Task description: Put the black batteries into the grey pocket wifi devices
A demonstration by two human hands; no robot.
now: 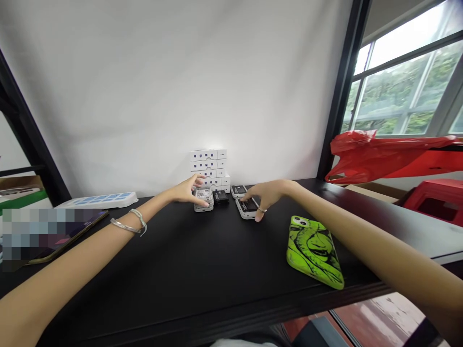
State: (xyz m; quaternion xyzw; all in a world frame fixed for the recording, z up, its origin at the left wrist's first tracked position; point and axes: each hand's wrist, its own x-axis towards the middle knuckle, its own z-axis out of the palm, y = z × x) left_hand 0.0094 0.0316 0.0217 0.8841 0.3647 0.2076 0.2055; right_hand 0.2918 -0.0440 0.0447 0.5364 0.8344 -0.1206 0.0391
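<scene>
Silver-and-white electronic unit (203, 199) lies on the black worktop (173, 270), long axis toward the wall, nearest the left hand (188, 191), its fingers spread and arched over it. A dark-faced unit (247, 208) lies angled under the right hand (266, 196), fingers together on top; any grip cannot be told.
</scene>
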